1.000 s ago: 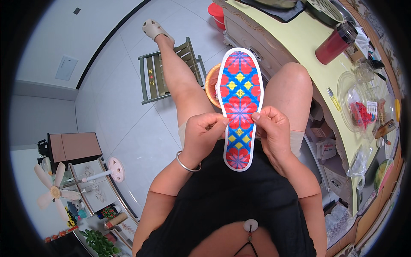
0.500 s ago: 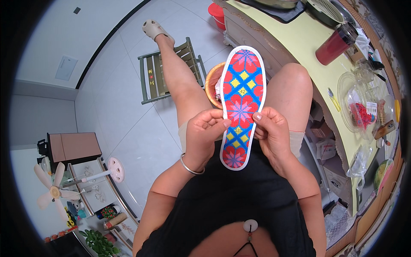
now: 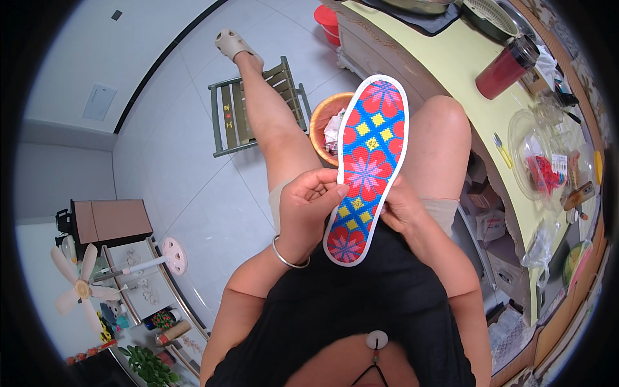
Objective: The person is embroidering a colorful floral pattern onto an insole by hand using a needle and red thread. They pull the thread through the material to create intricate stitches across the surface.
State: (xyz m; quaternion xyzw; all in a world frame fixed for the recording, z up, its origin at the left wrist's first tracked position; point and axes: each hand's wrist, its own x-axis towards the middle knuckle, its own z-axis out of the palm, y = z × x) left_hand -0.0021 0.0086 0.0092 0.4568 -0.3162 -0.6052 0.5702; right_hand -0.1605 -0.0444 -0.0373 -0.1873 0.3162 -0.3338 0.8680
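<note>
An embroidered insole (image 3: 367,169), patterned with red and pink flowers, blue lattice and yellow diamonds inside a white border, is held up over my lap and leans to the right. My left hand (image 3: 314,201) pinches its left edge, thumb on the patterned face and fingers curled. Partly behind the right edge is my right hand (image 3: 407,205), its fingers curled closed; the insole hides the fingertips and whatever they hold. Beyond the insole, a round wooden-rimmed basket (image 3: 317,132) with crumpled pale material inside sits between my legs.
My leg rests across a green slatted folding stool (image 3: 225,132). To the right, a yellow-topped counter (image 3: 445,61) carries a dark red flask (image 3: 506,69), yellow-handled scissors (image 3: 504,153) and a clear tray with red thread (image 3: 545,173). A fan (image 3: 82,289) stands at left.
The insole has tilted to the right and its toe end has shifted right, uncovering more of the basket. My right hand has moved from the front edge to behind the insole.
</note>
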